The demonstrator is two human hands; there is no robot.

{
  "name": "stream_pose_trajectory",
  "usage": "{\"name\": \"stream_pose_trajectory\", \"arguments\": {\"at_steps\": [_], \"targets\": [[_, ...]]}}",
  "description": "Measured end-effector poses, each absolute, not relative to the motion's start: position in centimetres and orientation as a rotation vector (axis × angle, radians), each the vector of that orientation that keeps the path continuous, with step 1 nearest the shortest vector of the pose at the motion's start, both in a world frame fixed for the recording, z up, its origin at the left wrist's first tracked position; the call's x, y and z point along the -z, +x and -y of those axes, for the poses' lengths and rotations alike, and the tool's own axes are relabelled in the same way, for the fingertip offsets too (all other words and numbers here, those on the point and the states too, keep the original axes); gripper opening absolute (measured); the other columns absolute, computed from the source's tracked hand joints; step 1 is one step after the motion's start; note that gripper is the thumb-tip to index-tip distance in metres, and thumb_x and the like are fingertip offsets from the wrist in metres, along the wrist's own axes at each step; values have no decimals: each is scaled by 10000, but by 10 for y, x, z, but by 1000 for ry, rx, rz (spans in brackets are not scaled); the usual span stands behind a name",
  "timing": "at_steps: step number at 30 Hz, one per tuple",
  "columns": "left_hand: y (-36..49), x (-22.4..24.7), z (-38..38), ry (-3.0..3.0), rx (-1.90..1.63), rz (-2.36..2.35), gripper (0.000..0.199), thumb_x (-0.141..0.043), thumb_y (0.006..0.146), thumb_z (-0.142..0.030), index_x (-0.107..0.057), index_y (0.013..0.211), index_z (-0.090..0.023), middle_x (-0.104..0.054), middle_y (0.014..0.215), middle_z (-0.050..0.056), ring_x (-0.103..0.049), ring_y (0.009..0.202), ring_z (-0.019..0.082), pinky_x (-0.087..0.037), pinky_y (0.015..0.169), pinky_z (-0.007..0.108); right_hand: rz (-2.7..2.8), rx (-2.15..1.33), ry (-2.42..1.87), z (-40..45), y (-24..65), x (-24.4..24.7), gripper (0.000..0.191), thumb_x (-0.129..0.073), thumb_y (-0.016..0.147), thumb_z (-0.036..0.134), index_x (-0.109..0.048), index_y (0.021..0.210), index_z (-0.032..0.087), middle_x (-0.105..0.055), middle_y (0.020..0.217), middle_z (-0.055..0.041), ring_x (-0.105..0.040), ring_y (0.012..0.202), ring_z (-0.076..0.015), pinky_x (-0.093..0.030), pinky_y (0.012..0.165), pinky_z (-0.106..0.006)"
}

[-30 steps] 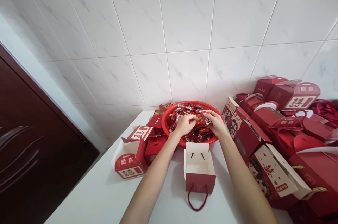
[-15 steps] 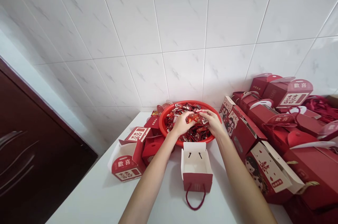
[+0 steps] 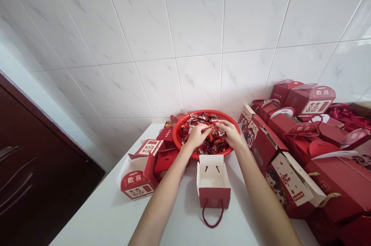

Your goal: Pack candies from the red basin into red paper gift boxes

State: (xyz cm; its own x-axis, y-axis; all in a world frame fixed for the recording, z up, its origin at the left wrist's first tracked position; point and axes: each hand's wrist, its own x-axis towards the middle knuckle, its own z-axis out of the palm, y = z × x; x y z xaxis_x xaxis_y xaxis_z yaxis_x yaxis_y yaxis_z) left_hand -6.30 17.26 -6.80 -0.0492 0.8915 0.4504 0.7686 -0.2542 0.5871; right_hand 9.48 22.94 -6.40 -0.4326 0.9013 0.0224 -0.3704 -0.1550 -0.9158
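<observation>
Both hands are over a red plastic basket heaped with wrapped candies, mostly red and dark wrappers. My left hand is closed, a red wrapped candy between its thumb and fingers, partly hidden. Beside it, my right hand pinches a red and white wrapped candy. Just in front of the basket stands an open gift box, red outside and cream inside, its flap raised toward the basket. A dark red cord handle hangs from its near side onto the table.
Several red gift boxes stand left of the basket on the white table. A large pile of red boxes crowds the right side. Behind everything rises a tiled wall; a dark red door is at far left.
The whole view has shifted slightly. My hands have drawn a little apart over the candies, and the candy between them shows less. The open gift box stays put.
</observation>
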Motion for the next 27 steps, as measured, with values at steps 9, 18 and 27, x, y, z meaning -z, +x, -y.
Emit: {"name": "stream_pose_trajectory", "arguments": {"at_steps": [9,18,27], "targets": [[-66,74,-173,1912,-903,-1864,259,-594,814,-109,-770,983,-196,-773,1046,61,-705,1001,217,-516,947,316,956,-1675,-662,-240,94,70,308,-845,506,371,-714,745,226,-730,791,-28,-653,774,-229,-491,584,-307],[-67,83,-179,1944,-487,-1795,268,-621,723,-91,-802,847,-243,-787,840,9,-719,794,183,-540,789,239,954,-1686,-612,-242,95,72,297,-839,534,382,-666,736,251,-690,842,-2,-628,927,-245,-568,692,-378],[-66,83,-178,1912,-497,-1729,487,-652,738,-105,-722,1198,-250,-770,1093,46,-723,938,216,-543,849,281,928,-1710,-648,-240,95,69,271,-834,520,354,-700,728,241,-694,743,0,-630,792,-219,-523,619,-319]]}}
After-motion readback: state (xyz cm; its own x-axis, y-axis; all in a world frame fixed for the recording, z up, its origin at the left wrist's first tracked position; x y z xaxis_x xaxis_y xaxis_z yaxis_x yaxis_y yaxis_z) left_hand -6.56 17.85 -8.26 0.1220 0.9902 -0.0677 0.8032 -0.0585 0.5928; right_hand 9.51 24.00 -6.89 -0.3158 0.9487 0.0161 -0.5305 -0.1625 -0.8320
